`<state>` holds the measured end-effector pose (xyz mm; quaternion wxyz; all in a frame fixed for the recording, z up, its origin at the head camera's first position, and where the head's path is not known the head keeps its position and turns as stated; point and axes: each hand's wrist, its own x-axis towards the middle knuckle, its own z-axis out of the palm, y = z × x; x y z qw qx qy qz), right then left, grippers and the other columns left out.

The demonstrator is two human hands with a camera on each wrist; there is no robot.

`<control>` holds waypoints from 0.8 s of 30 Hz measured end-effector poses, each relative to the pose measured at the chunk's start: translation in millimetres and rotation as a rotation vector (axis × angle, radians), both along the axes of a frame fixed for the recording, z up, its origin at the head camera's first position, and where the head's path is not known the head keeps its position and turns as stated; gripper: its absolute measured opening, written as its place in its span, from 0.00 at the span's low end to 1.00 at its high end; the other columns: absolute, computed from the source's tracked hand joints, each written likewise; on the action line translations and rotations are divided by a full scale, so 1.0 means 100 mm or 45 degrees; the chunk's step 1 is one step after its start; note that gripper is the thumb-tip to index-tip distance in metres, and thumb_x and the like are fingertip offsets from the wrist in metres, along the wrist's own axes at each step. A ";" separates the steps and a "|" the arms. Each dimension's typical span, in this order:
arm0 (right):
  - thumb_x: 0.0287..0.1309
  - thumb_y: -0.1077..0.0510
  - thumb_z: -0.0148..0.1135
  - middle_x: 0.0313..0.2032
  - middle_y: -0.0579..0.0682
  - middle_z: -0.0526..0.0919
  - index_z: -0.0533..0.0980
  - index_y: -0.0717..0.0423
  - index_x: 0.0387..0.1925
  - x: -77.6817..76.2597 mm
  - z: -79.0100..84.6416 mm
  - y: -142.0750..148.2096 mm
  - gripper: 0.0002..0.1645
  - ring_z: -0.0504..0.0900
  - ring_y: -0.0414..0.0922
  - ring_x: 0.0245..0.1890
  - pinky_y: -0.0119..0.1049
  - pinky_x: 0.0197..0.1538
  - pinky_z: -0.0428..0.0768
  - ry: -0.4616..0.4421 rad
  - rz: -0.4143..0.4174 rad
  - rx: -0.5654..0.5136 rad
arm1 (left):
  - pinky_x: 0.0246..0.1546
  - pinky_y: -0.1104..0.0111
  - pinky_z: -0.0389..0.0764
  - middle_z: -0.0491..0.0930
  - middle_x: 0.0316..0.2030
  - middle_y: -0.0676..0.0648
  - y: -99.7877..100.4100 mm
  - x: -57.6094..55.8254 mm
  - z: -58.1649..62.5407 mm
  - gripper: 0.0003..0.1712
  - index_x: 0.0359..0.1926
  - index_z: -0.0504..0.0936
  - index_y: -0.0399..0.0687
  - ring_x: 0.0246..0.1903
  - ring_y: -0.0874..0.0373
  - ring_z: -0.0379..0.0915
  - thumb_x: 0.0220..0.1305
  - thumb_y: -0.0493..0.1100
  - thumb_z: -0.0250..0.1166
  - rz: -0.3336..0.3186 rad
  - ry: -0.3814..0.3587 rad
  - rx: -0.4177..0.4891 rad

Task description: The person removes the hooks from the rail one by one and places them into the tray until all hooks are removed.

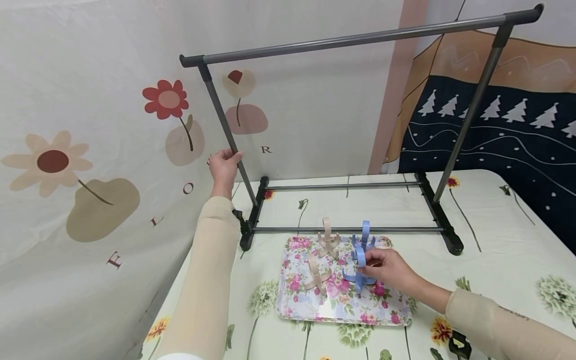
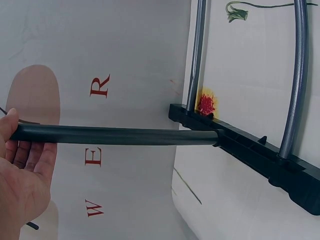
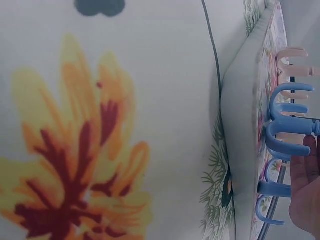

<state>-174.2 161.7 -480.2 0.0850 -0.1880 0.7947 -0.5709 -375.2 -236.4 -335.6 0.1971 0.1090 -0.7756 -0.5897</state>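
Note:
A grey metal garment rack with black feet stands on the table. My left hand holds its left upright pole, thumb on one side and fingers on the other. Lower right, my right hand pinches the top of a blue multi-prong hook, whose prongs are low over a flat floral-patterned slab. Just behind it is another blue hook. Two beige hooks, one farther back and one nearer, sit to the left on the slab. Fingertips of the right hand are partly cut off in the right wrist view.
Two low crossbars join the black feet behind the slab. A pale curtain with printed flowers hangs along the left and back. Dark tree-patterned fabric is at the right. A flower-print cloth covers the table.

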 end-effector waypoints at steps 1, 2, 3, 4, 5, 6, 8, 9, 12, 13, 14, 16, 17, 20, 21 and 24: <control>0.59 0.65 0.68 0.35 0.53 0.85 0.81 0.63 0.36 0.00 0.00 0.00 0.04 0.84 0.48 0.35 0.39 0.36 0.84 -0.005 -0.002 0.000 | 0.55 0.61 0.72 0.78 0.48 0.44 0.00 0.00 0.00 0.18 0.52 0.80 0.38 0.50 0.51 0.73 0.68 0.44 0.66 0.000 0.000 0.002; 0.59 0.66 0.68 0.35 0.53 0.85 0.81 0.63 0.36 0.00 0.00 0.00 0.04 0.84 0.47 0.35 0.39 0.37 0.84 -0.009 -0.002 -0.004 | 0.55 0.61 0.72 0.78 0.48 0.44 0.00 0.00 0.00 0.18 0.52 0.79 0.38 0.50 0.51 0.73 0.68 0.44 0.66 0.000 -0.002 0.003; 0.59 0.66 0.68 0.35 0.53 0.85 0.81 0.63 0.36 0.00 0.00 0.00 0.04 0.84 0.47 0.35 0.40 0.37 0.84 -0.015 -0.004 -0.006 | 0.55 0.61 0.72 0.78 0.48 0.44 0.00 0.00 0.01 0.18 0.53 0.79 0.38 0.50 0.51 0.73 0.68 0.45 0.66 -0.001 -0.006 0.004; 0.59 0.66 0.68 0.36 0.53 0.85 0.82 0.63 0.36 0.00 0.00 0.00 0.04 0.84 0.46 0.35 0.39 0.37 0.84 -0.017 -0.007 -0.006 | 0.55 0.61 0.72 0.78 0.48 0.44 0.00 0.00 0.01 0.18 0.53 0.79 0.38 0.50 0.51 0.73 0.68 0.45 0.66 -0.001 -0.009 0.004; 0.59 0.66 0.68 0.36 0.53 0.85 0.81 0.63 0.36 0.00 0.00 0.00 0.03 0.84 0.45 0.35 0.39 0.37 0.84 -0.023 -0.010 -0.007 | 0.55 0.61 0.72 0.78 0.48 0.44 0.00 0.00 0.01 0.18 0.53 0.79 0.38 0.50 0.52 0.73 0.68 0.45 0.66 -0.001 -0.011 0.003; 0.59 0.67 0.67 0.36 0.53 0.85 0.81 0.62 0.35 0.00 -0.01 0.00 0.03 0.84 0.45 0.35 0.39 0.37 0.84 -0.028 -0.013 -0.007 | 0.55 0.61 0.72 0.78 0.48 0.44 0.00 0.01 0.02 0.18 0.53 0.79 0.38 0.50 0.52 0.73 0.68 0.45 0.66 -0.002 -0.013 0.001; 0.58 0.68 0.67 0.35 0.53 0.85 0.81 0.61 0.34 0.00 0.00 0.00 0.02 0.84 0.45 0.35 0.38 0.37 0.84 -0.034 -0.019 -0.002 | 0.55 0.61 0.72 0.78 0.48 0.44 0.00 0.00 0.02 0.19 0.53 0.79 0.39 0.50 0.52 0.73 0.68 0.46 0.66 -0.005 -0.018 -0.001; 0.58 0.68 0.67 0.36 0.53 0.85 0.81 0.60 0.34 0.00 0.00 0.00 0.02 0.84 0.45 0.36 0.38 0.37 0.84 -0.033 -0.021 -0.001 | 0.55 0.61 0.72 0.78 0.48 0.45 0.00 0.00 0.02 0.19 0.53 0.79 0.39 0.50 0.52 0.73 0.68 0.46 0.66 -0.005 -0.016 -0.001; 0.58 0.68 0.67 0.37 0.54 0.84 0.81 0.60 0.34 0.00 -0.01 0.01 0.02 0.84 0.45 0.37 0.35 0.38 0.83 -0.013 -0.015 0.008 | 0.54 0.61 0.72 0.78 0.47 0.44 0.00 -0.01 0.01 0.18 0.52 0.80 0.38 0.49 0.52 0.73 0.68 0.45 0.66 -0.007 -0.003 -0.005; 0.58 0.67 0.68 0.37 0.54 0.84 0.81 0.61 0.34 -0.01 -0.01 0.02 0.02 0.84 0.45 0.37 0.35 0.38 0.83 -0.003 -0.012 0.012 | 0.54 0.61 0.72 0.78 0.47 0.44 0.00 -0.01 0.00 0.18 0.52 0.80 0.38 0.49 0.52 0.73 0.68 0.45 0.66 -0.007 0.002 -0.006; 0.58 0.67 0.68 0.37 0.54 0.84 0.81 0.61 0.35 0.00 -0.02 0.02 0.03 0.84 0.45 0.38 0.34 0.38 0.83 0.003 -0.010 0.014 | 0.54 0.61 0.73 0.78 0.47 0.44 0.00 -0.01 0.00 0.17 0.52 0.80 0.38 0.49 0.52 0.73 0.68 0.45 0.66 -0.007 0.008 -0.010; 0.58 0.65 0.69 0.37 0.53 0.84 0.82 0.61 0.36 0.00 -0.02 0.03 0.04 0.84 0.44 0.38 0.34 0.38 0.83 0.006 -0.013 0.023 | 0.53 0.61 0.73 0.78 0.46 0.45 0.00 -0.02 -0.01 0.18 0.51 0.80 0.38 0.48 0.52 0.73 0.68 0.45 0.66 -0.007 0.011 -0.015; 0.59 0.65 0.69 0.37 0.52 0.84 0.82 0.61 0.36 0.00 -0.02 0.03 0.04 0.84 0.44 0.38 0.34 0.38 0.83 0.004 -0.018 0.030 | 0.53 0.62 0.73 0.78 0.46 0.45 0.00 -0.02 -0.01 0.18 0.51 0.80 0.38 0.48 0.53 0.73 0.68 0.45 0.66 -0.005 0.012 -0.018; 0.59 0.63 0.69 0.37 0.51 0.84 0.82 0.61 0.38 0.01 -0.01 0.04 0.06 0.84 0.44 0.39 0.34 0.38 0.83 -0.014 -0.029 0.047 | 0.53 0.61 0.73 0.78 0.46 0.44 -0.01 -0.02 -0.01 0.17 0.52 0.80 0.37 0.48 0.52 0.73 0.68 0.45 0.66 -0.004 0.016 -0.017; 0.59 0.62 0.69 0.37 0.51 0.84 0.82 0.60 0.38 0.02 -0.01 0.04 0.07 0.84 0.45 0.39 0.35 0.38 0.83 -0.019 -0.034 0.053 | 0.53 0.61 0.72 0.78 0.46 0.44 -0.01 -0.02 -0.01 0.17 0.52 0.80 0.37 0.48 0.52 0.73 0.68 0.45 0.66 -0.005 0.017 -0.017; 0.59 0.60 0.70 0.38 0.51 0.84 0.82 0.59 0.40 0.04 0.01 0.08 0.09 0.84 0.46 0.40 0.35 0.39 0.83 -0.022 -0.028 0.068 | 0.54 0.60 0.72 0.78 0.46 0.44 -0.01 -0.02 -0.01 0.17 0.52 0.80 0.37 0.48 0.51 0.73 0.68 0.44 0.66 -0.005 0.016 -0.022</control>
